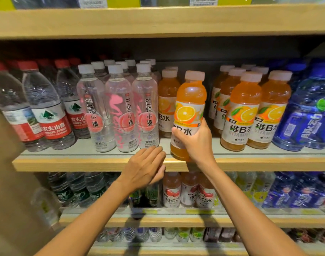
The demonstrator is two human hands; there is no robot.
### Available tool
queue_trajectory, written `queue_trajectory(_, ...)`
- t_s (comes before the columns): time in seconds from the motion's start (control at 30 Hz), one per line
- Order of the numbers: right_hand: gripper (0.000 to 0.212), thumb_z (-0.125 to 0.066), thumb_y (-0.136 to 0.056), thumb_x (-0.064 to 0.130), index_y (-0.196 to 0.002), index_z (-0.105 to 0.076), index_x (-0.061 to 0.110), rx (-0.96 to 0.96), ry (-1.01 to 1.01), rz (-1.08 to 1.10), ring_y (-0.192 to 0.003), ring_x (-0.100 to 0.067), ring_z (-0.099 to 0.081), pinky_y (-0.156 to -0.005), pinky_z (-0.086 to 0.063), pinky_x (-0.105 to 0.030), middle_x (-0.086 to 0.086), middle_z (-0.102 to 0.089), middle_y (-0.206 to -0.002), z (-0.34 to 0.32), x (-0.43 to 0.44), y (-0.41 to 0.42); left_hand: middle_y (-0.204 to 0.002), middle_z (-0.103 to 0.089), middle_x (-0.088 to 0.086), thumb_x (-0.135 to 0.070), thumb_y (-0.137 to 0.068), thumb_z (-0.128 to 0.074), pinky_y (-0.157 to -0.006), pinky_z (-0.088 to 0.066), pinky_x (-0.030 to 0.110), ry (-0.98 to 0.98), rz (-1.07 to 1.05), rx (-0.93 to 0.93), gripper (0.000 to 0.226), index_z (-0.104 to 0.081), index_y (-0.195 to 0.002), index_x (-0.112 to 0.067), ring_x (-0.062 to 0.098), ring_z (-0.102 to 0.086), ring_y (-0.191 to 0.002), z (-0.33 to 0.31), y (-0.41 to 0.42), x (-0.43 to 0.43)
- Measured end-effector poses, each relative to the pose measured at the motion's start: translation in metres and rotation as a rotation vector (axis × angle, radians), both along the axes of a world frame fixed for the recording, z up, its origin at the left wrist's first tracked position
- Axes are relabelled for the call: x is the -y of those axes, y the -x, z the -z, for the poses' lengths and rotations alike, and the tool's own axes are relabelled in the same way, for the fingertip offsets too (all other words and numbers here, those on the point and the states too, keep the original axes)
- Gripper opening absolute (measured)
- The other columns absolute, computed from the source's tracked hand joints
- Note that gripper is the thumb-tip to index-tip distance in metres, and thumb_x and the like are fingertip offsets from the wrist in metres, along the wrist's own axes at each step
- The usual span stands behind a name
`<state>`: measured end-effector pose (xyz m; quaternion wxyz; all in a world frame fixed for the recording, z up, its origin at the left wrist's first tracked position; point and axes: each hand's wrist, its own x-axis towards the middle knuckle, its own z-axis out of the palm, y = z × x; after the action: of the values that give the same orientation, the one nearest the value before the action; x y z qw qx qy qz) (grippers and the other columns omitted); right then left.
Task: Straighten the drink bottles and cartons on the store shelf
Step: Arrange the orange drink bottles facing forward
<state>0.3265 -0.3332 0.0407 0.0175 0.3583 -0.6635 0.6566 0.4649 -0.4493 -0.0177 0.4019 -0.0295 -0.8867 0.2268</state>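
My right hand (195,141) grips the lower half of an orange vitamin drink bottle (190,100), which stands upright at the front lip of the middle shelf (84,162). My left hand (145,168) lies flat with straight fingers on that wooden shelf edge, just left of the bottle and below the clear peach water bottles (145,108). More orange bottles stand behind (167,100) and in a group to the right (250,111), with a gap between them and the held one.
Red-label water bottles (50,111) fill the shelf's left end and blue bottles (309,111) its right end. A wooden shelf (158,21) runs overhead. Lower shelves hold green-label water, red vitamin bottles (189,191) and blue drinks.
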Motion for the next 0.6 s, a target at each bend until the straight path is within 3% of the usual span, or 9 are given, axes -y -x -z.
queue_trajectory(0.07, 0.051, -0.082, -0.071, 0.021, -0.112, -0.056, 0.005, 0.042, 0.022, -0.057, -0.089, -0.011, -0.065, -0.078, -0.052, -0.024, -0.004, -0.068, -0.099, -0.007, -0.013, 0.001, -0.091, -0.066, 0.010, -0.027, -0.089, -0.048, -0.063, -0.046, 0.033, -0.117, -0.011, 0.060, 0.030, -0.066, -0.093, -0.004, 0.026, -0.061, -0.075, -0.009, -0.001, -0.008)
queue_trajectory(0.1, 0.050, -0.083, -0.070, 0.021, -0.110, -0.057, 0.005, 0.058, 0.035, -0.098, -0.086, -0.011, -0.067, -0.075, -0.053, -0.026, -0.003, -0.069, -0.096, -0.011, -0.019, 0.000, -0.087, -0.064, 0.008, -0.027, -0.089, -0.047, -0.059, -0.046, 0.033, -0.187, -0.020, 0.079, 0.029, -0.065, -0.091, -0.005, 0.025, -0.059, -0.072, -0.014, -0.002, -0.012)
queue_trajectory(0.17, 0.042, -0.081, -0.068, 0.024, -0.099, -0.060, 0.008, 0.073, 0.056, -0.194, -0.071, -0.001, -0.066, -0.063, -0.050, -0.017, 0.008, -0.070, -0.080, -0.017, -0.031, -0.005, -0.085, -0.063, 0.005, -0.026, -0.092, -0.049, -0.056, -0.046, 0.032, -0.411, -0.046, 0.077, 0.024, -0.063, -0.095, -0.006, 0.022, -0.060, -0.071, -0.025, -0.002, -0.022)
queue_trajectory(0.23, 0.027, -0.074, -0.067, 0.025, -0.087, -0.060, 0.013, 0.107, 0.073, -0.298, -0.060, 0.002, -0.063, -0.053, -0.046, -0.011, 0.012, -0.069, -0.065, -0.021, -0.042, -0.013, -0.091, -0.064, -0.001, -0.027, -0.097, -0.051, -0.064, -0.049, 0.033, -0.742, -0.050, 0.027, 0.019, -0.061, -0.104, -0.012, 0.015, -0.062, -0.078, -0.039, 0.001, -0.031)
queue_trajectory(0.33, 0.021, -0.073, -0.068, 0.021, -0.087, -0.064, 0.016, 0.144, 0.077, -0.426, -0.069, -0.002, -0.068, -0.059, -0.050, -0.013, 0.010, -0.073, -0.073, -0.017, -0.051, -0.023, -0.094, -0.067, -0.004, -0.026, -0.101, -0.045, -0.073, -0.050, 0.028, -1.314, 0.178, -0.103, 0.024, -0.062, -0.111, -0.013, 0.003, -0.062, -0.081, -0.072, 0.011, -0.045)
queue_trajectory(0.43, 0.044, -0.080, -0.059, 0.033, -0.096, -0.062, 0.015, 0.173, 0.035, -0.494, -0.076, -0.010, -0.069, -0.067, -0.054, -0.024, 0.004, -0.073, -0.079, -0.009, -0.052, -0.036, -0.094, -0.071, 0.002, -0.038, -0.096, -0.044, -0.075, -0.054, 0.025, -1.784, 0.495, -0.147, 0.037, -0.062, -0.110, -0.009, 0.010, -0.066, -0.085, -0.106, 0.016, -0.060)
queue_trajectory(0.5, 0.055, -0.079, -0.053, 0.040, -0.099, -0.059, 0.017, 0.171, -0.011, -0.478, -0.073, -0.008, -0.068, -0.064, -0.053, -0.023, 0.007, -0.072, -0.078, -0.004, -0.050, -0.046, -0.095, -0.073, 0.001, -0.052, -0.083, -0.048, -0.076, -0.056, 0.025, -1.895, 0.567, -0.157, 0.051, -0.062, -0.112, -0.012, 0.013, -0.070, -0.087, -0.118, 0.014, -0.068)
queue_trajectory(0.6, 0.055, -0.079, -0.055, 0.034, -0.102, -0.055, 0.020, 0.129, -0.075, -0.399, -0.074, -0.008, -0.069, -0.065, -0.054, -0.025, 0.005, -0.071, -0.083, -0.001, -0.044, -0.057, -0.105, -0.072, 0.009, -0.052, -0.072, -0.063, -0.080, -0.058, 0.033, -1.909, 0.496, -0.228, 0.057, -0.062, -0.115, -0.014, 0.020, -0.071, -0.092, -0.128, 0.013, -0.079)
